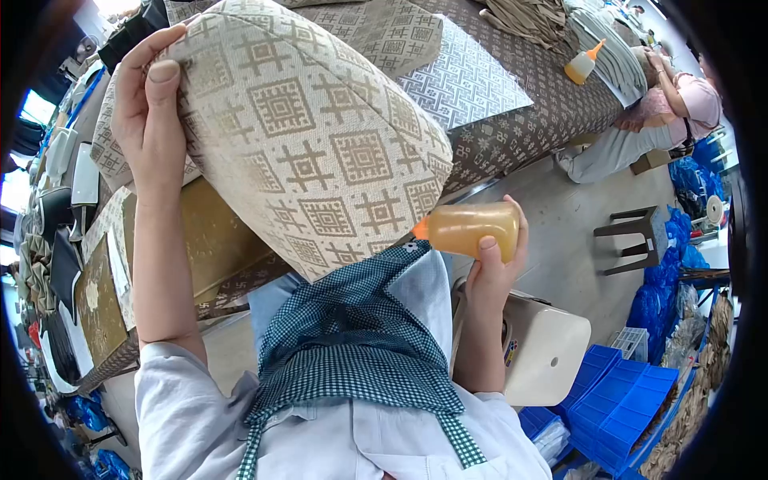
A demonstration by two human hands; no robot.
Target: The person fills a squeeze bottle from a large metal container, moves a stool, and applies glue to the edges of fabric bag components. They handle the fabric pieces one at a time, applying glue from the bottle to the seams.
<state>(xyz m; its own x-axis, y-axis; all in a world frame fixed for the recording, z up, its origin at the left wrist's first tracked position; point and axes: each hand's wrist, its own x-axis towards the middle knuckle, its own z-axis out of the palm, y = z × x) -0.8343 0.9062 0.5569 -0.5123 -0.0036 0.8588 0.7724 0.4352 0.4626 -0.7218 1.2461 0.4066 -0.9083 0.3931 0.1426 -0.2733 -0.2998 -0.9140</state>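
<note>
My left hand [152, 120] grips the upper left edge of a large curved piece of patterned fabric [320, 136], its thumb on the near face. The fabric is beige with brown square motifs, and a seam runs across its upper right side. In my right hand [496, 268] lies a squeeze bottle [474, 227] of amber liquid, held sideways with fingers and thumb wrapped round it. Its orange nozzle [421, 230] points left, right at the fabric's lower right edge. Several of the left fingers are hidden behind the fabric.
A table with a brown patterned cover [512, 144] runs behind the fabric, bearing a white-grey patterned sheet [468, 76] and another orange-tipped bottle [580, 68]. A person [680, 104] sits at the far right. A dark stool [628, 240], white seat [552, 352] and blue crates [620, 408] stand right.
</note>
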